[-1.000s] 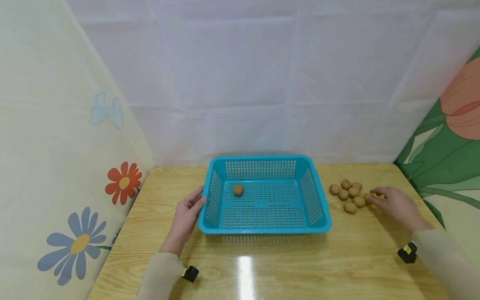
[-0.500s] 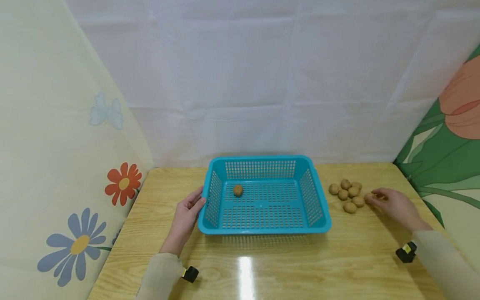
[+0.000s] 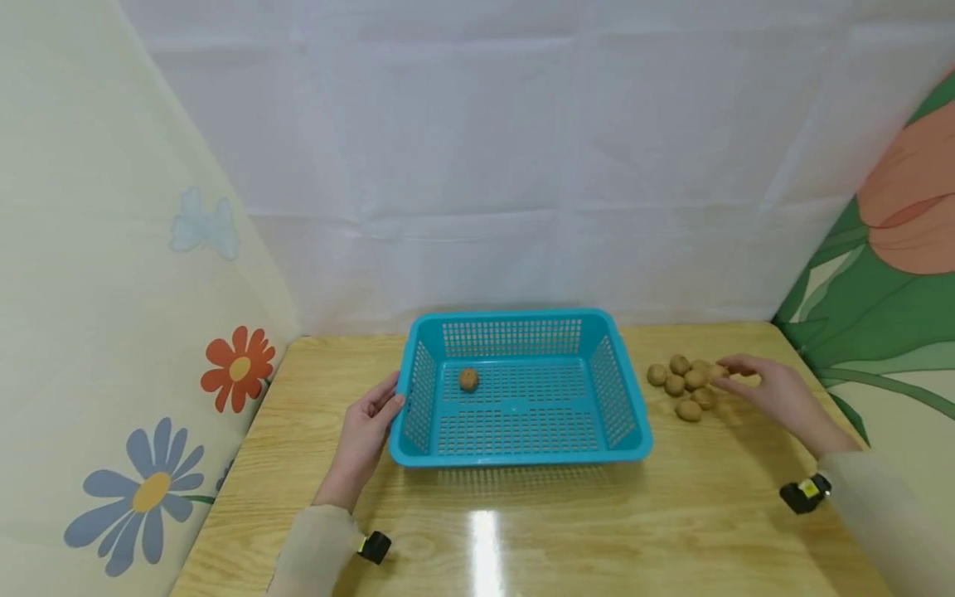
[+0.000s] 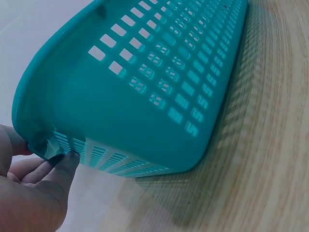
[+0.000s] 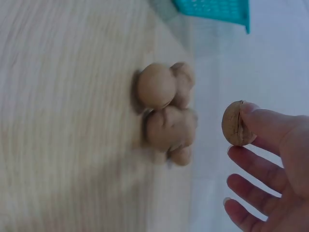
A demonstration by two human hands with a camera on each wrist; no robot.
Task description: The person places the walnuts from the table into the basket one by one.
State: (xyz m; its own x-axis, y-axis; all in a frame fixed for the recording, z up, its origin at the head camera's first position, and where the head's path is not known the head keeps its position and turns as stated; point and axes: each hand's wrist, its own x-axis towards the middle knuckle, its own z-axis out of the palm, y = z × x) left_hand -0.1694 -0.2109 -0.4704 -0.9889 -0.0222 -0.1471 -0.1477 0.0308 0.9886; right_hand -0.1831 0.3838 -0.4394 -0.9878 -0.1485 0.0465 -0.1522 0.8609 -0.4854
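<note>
Seamed, rounded brown walnut: pinched in the right hand between thumb and forefinger, outer fingers spread, at the edge of a cluster of rough-shelled walnuts. Alongside, a rectangular blue plastic basket, grid-perforated, holds a single walnut. Left hand grips its rim, fingers pinching it. Counter: glossy, wood-grained.
</note>
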